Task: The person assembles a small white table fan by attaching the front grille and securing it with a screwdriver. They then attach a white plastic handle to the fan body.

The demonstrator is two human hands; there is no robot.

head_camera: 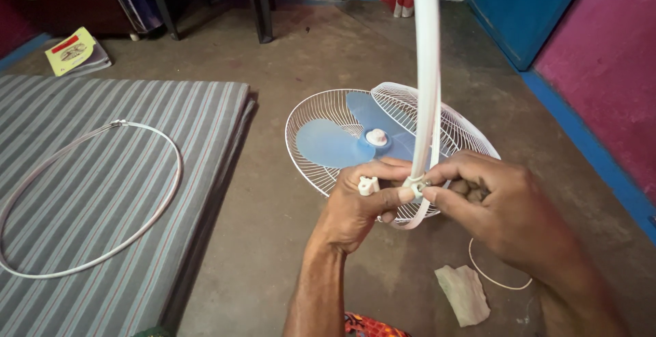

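Observation:
My left hand (362, 204) and my right hand (502, 207) meet in the middle of the view. Both pinch the clasp ends of a white plastic ring band (427, 91), which rises upright from my fingers to the top of the view. A small white clip end sticks out by my left thumb. Just behind my hands, a table fan lies on the concrete floor, with a white wire grille (311, 118) and blue blades (328, 144) around a white hub. A second grille piece leans on it at the right.
A striped grey mat (102, 104) covers the floor at left, with another white ring band (164, 193) lying on it. A yellow booklet (70, 50) lies at the far left. A pale cloth scrap (465, 292) and a thin white wire lie by my right wrist. A blue door and pink walls stand at right.

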